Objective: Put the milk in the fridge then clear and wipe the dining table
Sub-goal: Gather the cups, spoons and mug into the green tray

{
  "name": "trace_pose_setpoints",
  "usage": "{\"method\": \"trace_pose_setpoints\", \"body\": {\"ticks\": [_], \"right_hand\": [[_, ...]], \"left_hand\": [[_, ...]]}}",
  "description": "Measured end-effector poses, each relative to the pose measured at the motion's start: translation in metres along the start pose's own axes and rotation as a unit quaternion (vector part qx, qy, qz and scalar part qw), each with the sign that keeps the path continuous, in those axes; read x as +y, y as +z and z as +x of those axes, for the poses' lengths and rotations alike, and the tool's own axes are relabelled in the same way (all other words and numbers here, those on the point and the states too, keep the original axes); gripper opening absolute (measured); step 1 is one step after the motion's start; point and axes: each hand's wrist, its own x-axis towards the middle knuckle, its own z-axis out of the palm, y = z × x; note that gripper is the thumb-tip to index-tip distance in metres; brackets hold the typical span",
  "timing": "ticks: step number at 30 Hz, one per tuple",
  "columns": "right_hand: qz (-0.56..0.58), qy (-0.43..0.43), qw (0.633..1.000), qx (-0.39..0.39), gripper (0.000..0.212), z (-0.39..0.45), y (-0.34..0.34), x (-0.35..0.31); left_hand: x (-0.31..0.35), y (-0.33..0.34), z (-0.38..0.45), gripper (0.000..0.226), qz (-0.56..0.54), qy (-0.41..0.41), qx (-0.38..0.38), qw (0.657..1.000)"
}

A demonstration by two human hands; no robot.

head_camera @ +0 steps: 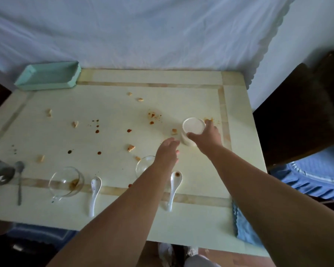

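Lifting the round white glass of milk (192, 130) well means keeping it level — the right hand (206, 136) wraps its rim, the left hand (168, 151) hovers loosely spread beside it, holding nothing.

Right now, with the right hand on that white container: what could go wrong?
1. The right hand grips the milk container only by its rim from above; it may slip or tip when lifted.
2. The left hand hovers beside it, its forearm over a glass bowl and white spoon; pulling back could knock them.
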Motion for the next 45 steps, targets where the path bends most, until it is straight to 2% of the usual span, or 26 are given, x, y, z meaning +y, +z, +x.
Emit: {"method": "trace_pose_setpoints", "body": {"ticks": [4,9,14,18,24,29,33,35,40,43,45], "right_hand": [[-0.046,-0.036,0.998,-0.023,0.095,0.017,0.01,-0.007],[-0.095,-0.042,0.993,-0.055,0.109,0.044,0.021,0.003],[-0.126,-0.041,0.988,-0.076,0.112,0.06,0.029,0.02],[-0.105,-0.036,0.992,-0.062,0.114,0.067,0.034,0.025],[-0.096,-0.035,0.994,-0.032,0.107,0.062,0.036,0.021],[-0.08,-0.03,0.996,0.006,0.106,0.036,0.038,0.012],[-0.06,-0.035,0.996,0.061,0.106,0.005,0.04,-0.011],[-0.06,-0.045,0.994,0.074,0.103,-0.01,0.043,-0.027],[-0.056,-0.074,0.991,0.098,0.098,-0.043,0.069,-0.081],[-0.04,-0.08,0.989,0.115,0.09,-0.056,0.091,-0.109],[-0.036,-0.089,0.989,0.111,0.09,-0.062,0.103,-0.125]], "left_hand": [[0.016,-0.003,0.013,0.044,0.02,0.005,0.015,1.0],[0.021,0.01,0.029,0.049,0.029,-0.02,0.0,0.999],[0.008,0.019,0.037,0.054,0.044,-0.042,0.001,0.998],[0.005,0.019,0.04,0.051,0.032,-0.051,0.011,0.998],[0.009,0.01,0.041,0.048,0.052,-0.035,0.005,0.998],[0.016,-0.006,0.041,0.037,0.044,-0.038,-0.001,0.998],[0.028,-0.023,0.037,0.078,0.075,-0.037,-0.014,0.996],[0.034,-0.034,0.034,0.089,0.102,-0.021,-0.02,0.994],[0.053,-0.08,0.03,0.071,0.119,-0.01,-0.052,0.991],[0.062,-0.111,0.032,0.037,0.081,-0.016,-0.061,0.995],[0.066,-0.129,0.032,0.025,0.059,-0.018,-0.054,0.997]]}}
